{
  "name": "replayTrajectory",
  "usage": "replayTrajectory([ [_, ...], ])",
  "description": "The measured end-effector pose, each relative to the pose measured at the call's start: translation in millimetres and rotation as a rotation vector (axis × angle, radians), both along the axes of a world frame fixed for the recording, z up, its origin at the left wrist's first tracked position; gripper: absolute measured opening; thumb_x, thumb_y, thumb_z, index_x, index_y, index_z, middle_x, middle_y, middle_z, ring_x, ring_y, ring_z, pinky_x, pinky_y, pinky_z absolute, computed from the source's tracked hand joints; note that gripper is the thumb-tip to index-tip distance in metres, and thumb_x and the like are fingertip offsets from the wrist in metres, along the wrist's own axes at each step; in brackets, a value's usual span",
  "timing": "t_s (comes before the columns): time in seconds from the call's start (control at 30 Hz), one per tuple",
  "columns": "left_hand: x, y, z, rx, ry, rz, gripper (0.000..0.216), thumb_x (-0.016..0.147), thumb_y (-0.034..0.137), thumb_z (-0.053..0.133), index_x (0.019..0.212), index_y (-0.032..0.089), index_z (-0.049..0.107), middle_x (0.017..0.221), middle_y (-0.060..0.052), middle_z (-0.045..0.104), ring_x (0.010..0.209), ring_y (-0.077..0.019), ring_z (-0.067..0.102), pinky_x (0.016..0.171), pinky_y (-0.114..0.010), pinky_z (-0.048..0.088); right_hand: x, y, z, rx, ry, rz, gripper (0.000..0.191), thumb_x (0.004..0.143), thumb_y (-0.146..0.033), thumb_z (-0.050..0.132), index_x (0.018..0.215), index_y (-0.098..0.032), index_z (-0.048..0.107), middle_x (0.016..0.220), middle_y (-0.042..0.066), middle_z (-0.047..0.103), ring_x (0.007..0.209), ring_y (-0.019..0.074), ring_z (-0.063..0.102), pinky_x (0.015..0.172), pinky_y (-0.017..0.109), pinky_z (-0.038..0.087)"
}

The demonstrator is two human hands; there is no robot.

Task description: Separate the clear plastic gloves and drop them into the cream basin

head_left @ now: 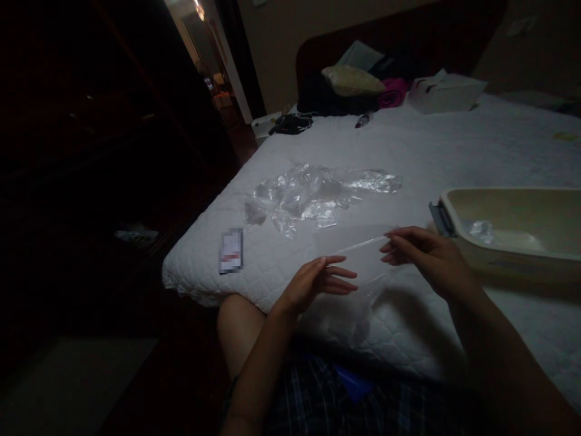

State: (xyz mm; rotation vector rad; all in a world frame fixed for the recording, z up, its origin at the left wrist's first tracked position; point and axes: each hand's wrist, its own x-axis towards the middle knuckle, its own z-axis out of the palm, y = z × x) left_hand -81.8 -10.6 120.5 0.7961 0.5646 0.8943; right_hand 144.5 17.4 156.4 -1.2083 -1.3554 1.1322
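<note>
Head view: left hand and right hand, grips pinching a thin clear plastic bag, stretch it taut over the white quilted bed.

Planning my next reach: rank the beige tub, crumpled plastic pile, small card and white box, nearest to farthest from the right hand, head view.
1. Beige tub, beside the right hand.
2. Crumpled plastic pile, ahead and left.
3. Small card, far left.
4. White box, far back.
</note>
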Motion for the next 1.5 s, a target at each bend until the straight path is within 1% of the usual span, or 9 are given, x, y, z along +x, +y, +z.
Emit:
replayTrajectory([
  [0.2, -7, -3, 23.2, -0.035, -0.11, -0.157, 0.039, 0.088, 0.041, 0.043, 0.11, 0.013, 0.056, 0.095, -0.014, 0.068, 0.082, -0.0273, 0.067, 0.071, -0.038, 0.051, 13, -10, 28.4, -0.037, -0.043, 0.103, 0.029, 0.071, -0.046, 0.065, 0.084, -0.021, 0.061, 0.067, 0.002, 0.066, 0.049, 0.0156, 0.062, 0.042, 0.025, 0.049],
  [0.37, -3, 7, 19.7, -0.111, -0.11, -0.205, 0.038, 0.09, 0.041, 0.039, 0.111, 0.013, 0.055, 0.096, -0.014, 0.068, 0.084, -0.028, 0.066, 0.07, -0.038, 0.051, 18, -4, 28.6, -0.056, -0.095, 0.107, 0.032, 0.07, -0.049, 0.064, 0.083, -0.02, 0.06, 0.063, 0.002, 0.064, 0.044, 0.0141, 0.059, 0.036, 0.022, 0.042],
  [0.53, 0, 31, -11.5, -0.242, -0.026, -0.14, 0.038, 0.089, 0.041, 0.04, 0.107, 0.012, 0.057, 0.09, -0.013, 0.069, 0.076, -0.0253, 0.067, 0.063, -0.032, 0.05, 15, 24, -6.0, -0.139, -0.146, 0.043, 0.041, 0.065, -0.056, 0.064, 0.079, -0.018, 0.06, 0.066, 0.004, 0.065, 0.047, 0.0144, 0.059, 0.039, 0.023, 0.042],
  [0.63, -2, 46, -40.7, -0.415, 0.005, -0.228, 0.05, 0.088, 0.047, 0.037, 0.088, 0.004, 0.062, 0.079, -0.018, 0.068, 0.066, -0.0227, 0.066, 0.061, -0.03, 0.05, 13, 42, -38.3, -0.173, -0.169, 0.044, 0.042, 0.063, -0.056, 0.065, 0.079, -0.017, 0.061, 0.063, 0.002, 0.063, 0.046, 0.0118, 0.055, 0.04, 0.023, 0.04],
  [0.73, -4, 52, -66.0, -0.454, 0.02, -0.139, 0.046, 0.088, 0.044, 0.039, 0.086, 0.004, 0.062, 0.075, -0.016, 0.068, 0.07, -0.0228, 0.066, 0.069, -0.033, 0.05, 8, 57, -69.9, -0.179, -0.187, 0.083, 0.041, 0.065, -0.055, 0.063, 0.079, -0.016, 0.062, 0.055, -0.001, 0.057, 0.042, 0.0089, 0.046, 0.038, 0.021, 0.032],
  [0.83, -8, 51, -79.6, -0.418, 0.012, -0.04, 0.034, 0.085, 0.04, 0.046, 0.093, 0.009, 0.06, 0.08, -0.013, 0.068, 0.074, -0.0234, 0.066, 0.069, -0.035, 0.051, 4, 70, -93.5, -0.165, -0.195, 0.11, 0.04, 0.068, -0.054, 0.06, 0.079, -0.015, 0.062, 0.055, -0.001, 0.056, 0.044, 0.0099, 0.045, 0.041, 0.022, 0.031],
  [1.0, -19, 46, -78.8, -0.398, 0.05, 0.039, 0.023, 0.082, 0.033, 0.053, 0.098, 0.017, 0.055, 0.091, -0.011, 0.067, 0.076, -0.0203, 0.065, 0.068, -0.035, 0.052, 6, 81, -114.3, -0.071, -0.244, 0.073, 0.042, 0.067, -0.053, 0.061, 0.084, -0.015, 0.063, 0.063, 0.001, 0.059, 0.055, 0.0126, 0.05, 0.051, 0.024, 0.036],
  [1.33, -47, 27, -69.8, -0.205, 0.283, 0.181, 0.034, 0.081, 0.037, 0.057, 0.108, 0.015, 0.055, 0.102, -0.013, 0.064, 0.079, -0.0179, 0.064, 0.064, -0.027, 0.052, 12, 76, -130.9, -0.069, -0.212, -0.002, 0.048, 0.066, -0.052, 0.065, 0.096, -0.015, 0.059, 0.067, -0.001, 0.056, 0.054, 0.0111, 0.049, 0.05, 0.025, 0.043],
  [1.5, -43, 27, -75.8, -0.127, 0.365, 0.173, 0.036, 0.074, 0.042, 0.065, 0.092, 0.011, 0.065, 0.1, -0.014, 0.065, 0.078, -0.0175, 0.062, 0.062, -0.025, 0.05, 11, 78, -135.9, -0.064, -0.214, -0.032, 0.049, 0.064, -0.054, 0.065, 0.094, -0.016, 0.06, 0.066, -0.001, 0.054, 0.052, 0.0106, 0.048, 0.046, 0.025, 0.043],
])
